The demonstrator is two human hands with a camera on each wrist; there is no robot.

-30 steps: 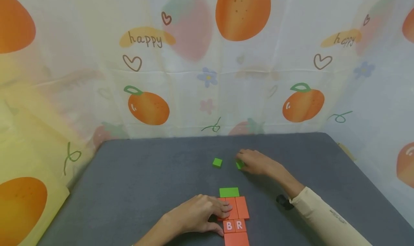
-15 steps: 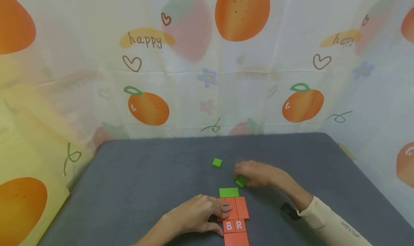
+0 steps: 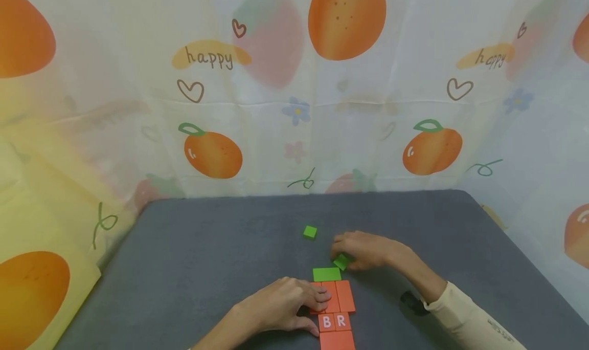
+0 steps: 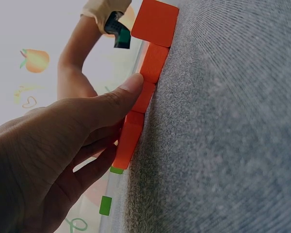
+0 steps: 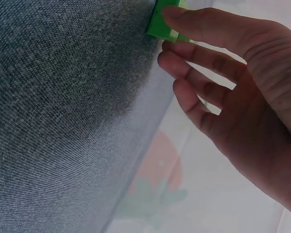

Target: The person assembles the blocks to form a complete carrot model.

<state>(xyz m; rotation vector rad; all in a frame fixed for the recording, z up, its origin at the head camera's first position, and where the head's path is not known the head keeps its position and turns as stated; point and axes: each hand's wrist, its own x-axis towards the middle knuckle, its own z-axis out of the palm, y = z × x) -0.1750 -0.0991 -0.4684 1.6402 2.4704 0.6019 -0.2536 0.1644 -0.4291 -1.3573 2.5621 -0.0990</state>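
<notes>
In the head view my left hand [image 3: 282, 304] rests its fingertips on the orange blocks [image 3: 345, 296], with its thumb lower down beside the block lettered B [image 3: 326, 322]. The left wrist view shows that thumb [image 4: 132, 85] touching the side of the orange row. Beyond the orange blocks lies a flat green rectangular block [image 3: 326, 274]. My right hand [image 3: 365, 248] pinches a small green block [image 3: 341, 261] just past that one's right end. From the right wrist, the thumb is seen on the green block [image 5: 160, 22]; the other fingers are loosely bent.
Another small green block [image 3: 310, 232] lies farther back on the grey tabletop [image 3: 207, 247]. A block lettered R [image 3: 341, 321] and a larger orange block [image 3: 337, 341] continue the column nearer me. A fruit-print curtain [image 3: 257, 135] hangs behind the table.
My right hand has drawn the small green block nearer, toward the right end of the green rectangle. The left hand has stayed on the orange blocks.
</notes>
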